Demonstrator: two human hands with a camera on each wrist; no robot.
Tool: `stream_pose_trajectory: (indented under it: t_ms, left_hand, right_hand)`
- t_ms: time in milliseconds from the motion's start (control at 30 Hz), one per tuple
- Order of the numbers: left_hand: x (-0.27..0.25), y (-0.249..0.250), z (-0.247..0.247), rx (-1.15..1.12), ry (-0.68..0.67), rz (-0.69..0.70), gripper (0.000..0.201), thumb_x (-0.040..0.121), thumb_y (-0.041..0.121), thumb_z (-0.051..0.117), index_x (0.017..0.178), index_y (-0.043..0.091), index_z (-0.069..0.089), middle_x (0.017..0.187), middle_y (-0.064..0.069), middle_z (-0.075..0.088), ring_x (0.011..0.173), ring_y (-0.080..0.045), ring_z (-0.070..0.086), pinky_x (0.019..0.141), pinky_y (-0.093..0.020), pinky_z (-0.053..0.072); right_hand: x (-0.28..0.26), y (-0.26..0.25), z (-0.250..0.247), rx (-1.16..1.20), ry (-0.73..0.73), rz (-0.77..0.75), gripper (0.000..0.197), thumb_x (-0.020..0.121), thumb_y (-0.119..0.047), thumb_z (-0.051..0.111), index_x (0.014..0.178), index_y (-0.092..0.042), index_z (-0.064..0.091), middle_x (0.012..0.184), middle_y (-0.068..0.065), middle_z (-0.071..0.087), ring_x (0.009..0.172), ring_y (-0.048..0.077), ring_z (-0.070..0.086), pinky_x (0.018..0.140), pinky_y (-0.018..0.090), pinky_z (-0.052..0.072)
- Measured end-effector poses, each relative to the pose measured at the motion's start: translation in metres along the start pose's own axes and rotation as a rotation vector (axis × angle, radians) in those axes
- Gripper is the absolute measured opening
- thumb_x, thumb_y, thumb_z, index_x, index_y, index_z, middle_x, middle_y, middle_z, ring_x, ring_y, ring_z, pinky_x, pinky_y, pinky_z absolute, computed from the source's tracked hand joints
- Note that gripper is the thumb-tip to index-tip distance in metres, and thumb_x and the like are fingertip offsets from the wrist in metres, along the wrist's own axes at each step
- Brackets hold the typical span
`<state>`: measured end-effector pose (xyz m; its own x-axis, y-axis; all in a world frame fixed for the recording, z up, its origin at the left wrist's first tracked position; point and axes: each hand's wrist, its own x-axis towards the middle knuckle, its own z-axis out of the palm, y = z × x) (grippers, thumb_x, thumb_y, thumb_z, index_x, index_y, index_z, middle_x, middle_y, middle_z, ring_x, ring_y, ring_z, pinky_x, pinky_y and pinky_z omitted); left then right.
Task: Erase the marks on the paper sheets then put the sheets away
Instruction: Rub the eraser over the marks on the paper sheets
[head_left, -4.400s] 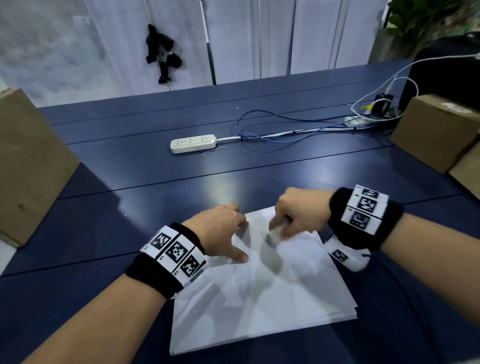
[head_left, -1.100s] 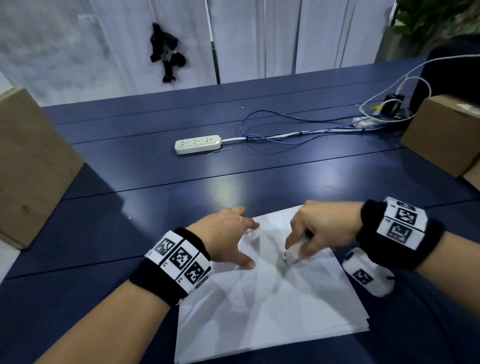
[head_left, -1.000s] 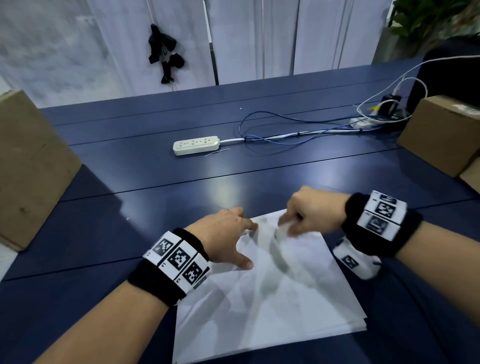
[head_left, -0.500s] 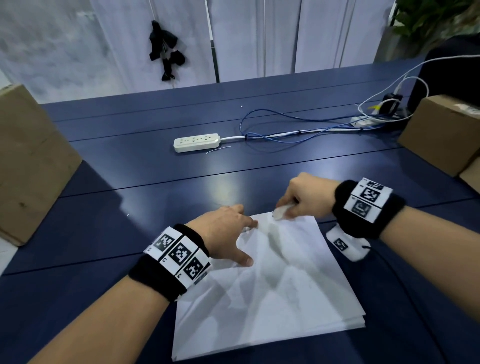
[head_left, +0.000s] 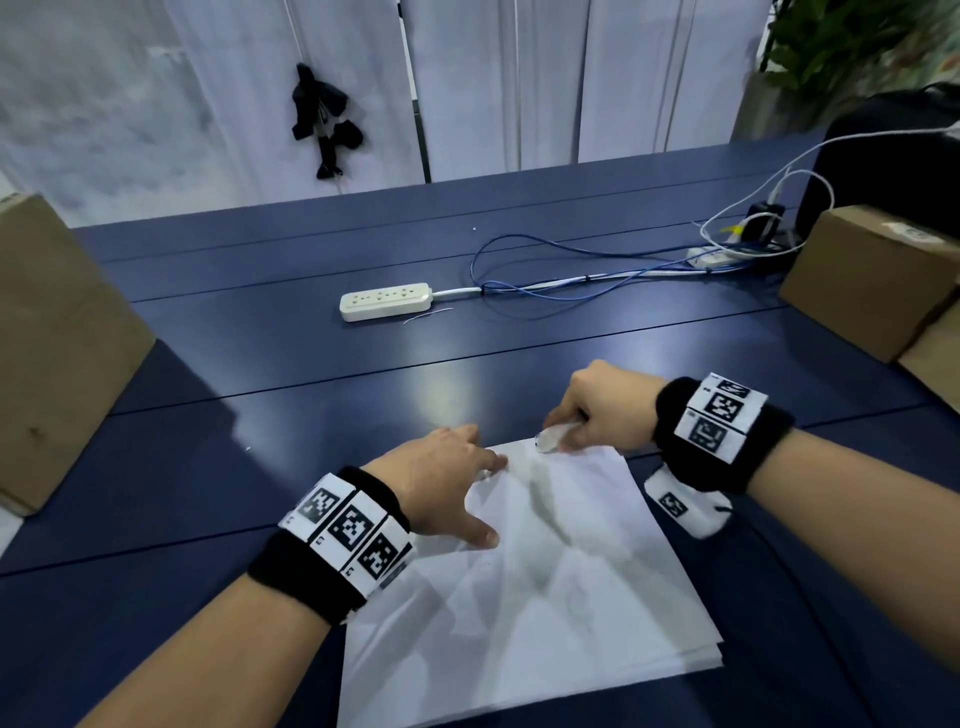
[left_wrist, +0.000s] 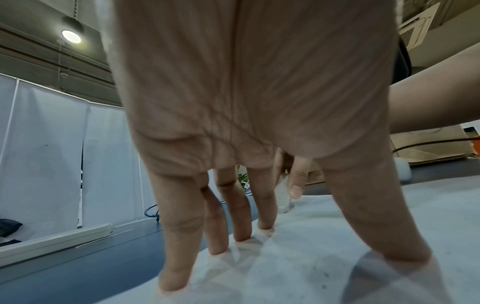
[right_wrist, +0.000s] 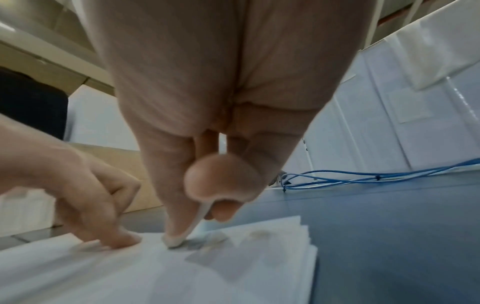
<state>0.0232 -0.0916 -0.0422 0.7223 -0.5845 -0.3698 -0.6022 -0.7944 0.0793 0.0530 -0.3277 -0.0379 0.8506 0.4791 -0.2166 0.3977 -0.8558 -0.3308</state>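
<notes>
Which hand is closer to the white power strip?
Left. The left hand presses the white paper sheets almost straight below the white power strip; the right hand sits farther right.

Sheets (head_left: 545, 587): stacked on the counter (head_left: 260, 364), at its near edge, middle.
Left hand (head_left: 441, 483): on the stack's far left corner, fingertips (left_wrist: 221, 250) down on the top sheet.
Right hand (head_left: 605, 405): at the stack's far edge, right of the left hand, apart from it.
Eraser (head_left: 556, 436): in the right hand, tip touching the top sheet at the far edge.
Power strip (head_left: 385, 300): behind the stack, mid-counter.
Cables (head_left: 571, 283): running right from the strip to the far right corner.
Left box (head_left: 57, 353): at the counter's left edge.
Right boxes (head_left: 872, 280): at the right edge, near the cable ends.
Plant (head_left: 841, 47): behind the counter, far right.
</notes>
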Motion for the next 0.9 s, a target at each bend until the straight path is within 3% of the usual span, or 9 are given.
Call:
stream_pose_trajectory:
  t_ms: [167,300,367,433,533,600,767,833,900]
  left_hand:
    - [0.0,0.0,0.001,0.003,-0.007,-0.008,0.078,0.072,0.062,0.072,0.138,0.031,0.045,0.114,0.003,0.043,0.108,-0.02,0.046,0.088,-0.04,0.049]
    - [0.0,0.0,0.001,-0.004,-0.005,-0.009,0.079,0.071,0.062,0.072,0.139,0.033,0.044,0.111,0.005,0.042,0.106,-0.019,0.044,0.088,-0.04,0.049]
    - [0.0,0.001,0.0,-0.003,-0.007,-0.008,0.081,0.071,0.063,0.072,0.141,0.033,0.043,0.112,0.004,0.042,0.106,-0.02,0.044,0.089,-0.04,0.049]
    - [0.0,0.001,0.0,0.005,-0.007,-0.005,0.081,0.071,0.063,0.072,0.14,0.034,0.043,0.112,0.004,0.042,0.107,-0.02,0.046,0.089,-0.04,0.049]
    - [0.001,0.0,0.0,0.006,-0.006,-0.01,0.077,0.071,0.062,0.072,0.137,0.033,0.046,0.111,0.004,0.042,0.107,-0.02,0.047,0.087,-0.04,0.05]
    - [0.0,0.0,0.0,0.008,-0.01,-0.012,0.078,0.071,0.062,0.072,0.137,0.031,0.045,0.112,0.004,0.043,0.107,-0.021,0.047,0.087,-0.04,0.05]
    - [-0.001,0.002,-0.001,0.007,-0.008,-0.013,0.081,0.071,0.063,0.072,0.14,0.032,0.043,0.114,0.004,0.042,0.108,-0.02,0.046,0.089,-0.04,0.049]
    - [-0.001,0.002,-0.001,0.007,-0.01,-0.013,0.081,0.071,0.063,0.072,0.14,0.032,0.044,0.113,0.004,0.042,0.107,-0.02,0.046,0.089,-0.04,0.049]
    - [0.0,0.001,-0.001,0.008,-0.014,-0.014,0.08,0.071,0.063,0.072,0.14,0.033,0.043,0.113,0.004,0.042,0.107,-0.02,0.046,0.089,-0.04,0.049]
  right_hand:
    - [-0.03,-0.013,0.009,0.043,-0.31,-0.142,0.037,0.07,-0.047,0.074,0.106,-0.04,0.07,0.077,-0.005,0.07,0.067,0.013,0.065,0.065,0.024,0.052]
    - [-0.012,-0.007,-0.001,-0.033,-0.041,-0.056,0.027,0.08,-0.034,0.072,0.106,-0.03,0.074,0.058,-0.011,0.061,0.05,-0.005,0.055,0.052,0.007,0.035]
    - [-0.006,-0.005,-0.007,-0.099,0.058,-0.032,0.025,0.083,-0.036,0.067,0.106,-0.031,0.073,0.057,-0.014,0.058,0.056,-0.011,0.051,0.056,0.013,0.034]
    - [-0.011,-0.003,-0.005,-0.094,0.031,-0.036,0.025,0.081,-0.036,0.069,0.105,-0.033,0.073,0.062,-0.013,0.06,0.059,-0.003,0.053,0.059,0.018,0.037]
    - [-0.032,-0.008,0.004,-0.042,-0.181,-0.1,0.032,0.074,-0.041,0.073,0.106,-0.036,0.072,0.078,-0.005,0.069,0.069,0.013,0.061,0.061,0.018,0.046]
    - [-0.04,-0.013,0.006,0.015,-0.289,-0.105,0.035,0.071,-0.049,0.073,0.104,-0.039,0.071,0.075,-0.003,0.068,0.066,0.022,0.065,0.062,0.024,0.051]
    - [-0.01,-0.003,-0.005,-0.091,0.021,-0.02,0.026,0.081,-0.038,0.07,0.106,-0.03,0.073,0.075,-0.005,0.07,0.069,0.015,0.055,0.067,0.023,0.045]
    - [-0.008,0.0,-0.004,-0.13,0.036,-0.015,0.027,0.082,-0.038,0.068,0.107,-0.031,0.073,0.079,-0.005,0.071,0.071,0.012,0.054,0.067,0.023,0.046]
    - [-0.02,0.0,0.0,-0.109,-0.069,-0.056,0.029,0.079,-0.038,0.07,0.108,-0.034,0.072,0.077,-0.008,0.066,0.071,0.01,0.055,0.062,0.015,0.043]
